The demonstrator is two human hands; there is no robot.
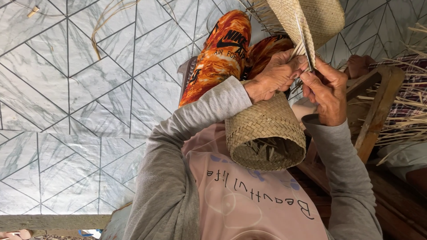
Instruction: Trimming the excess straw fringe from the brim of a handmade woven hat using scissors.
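A woven straw hat lies in my lap, its round crown (265, 133) open toward me and its brim (311, 18) raised beyond my hands. My left hand (275, 73) grips the weave where the brim meets the crown, fingers closed on loose strands. My right hand (327, 91) sits just to the right, touching the left hand's fingertips. It pinches a thin pale straw strip (305, 42) that runs up across the brim. Unwoven strand ends stick out around the brim's edge and inside the crown.
A wooden frame (378, 106) stands to the right, with a heap of loose straw strips (409, 98) beyond it. A bare foot (358, 64) shows behind the frame. Long straw strands (102, 26) lie on the pale tiled floor (66, 111). My orange-patterned legs (218, 58) stretch forward.
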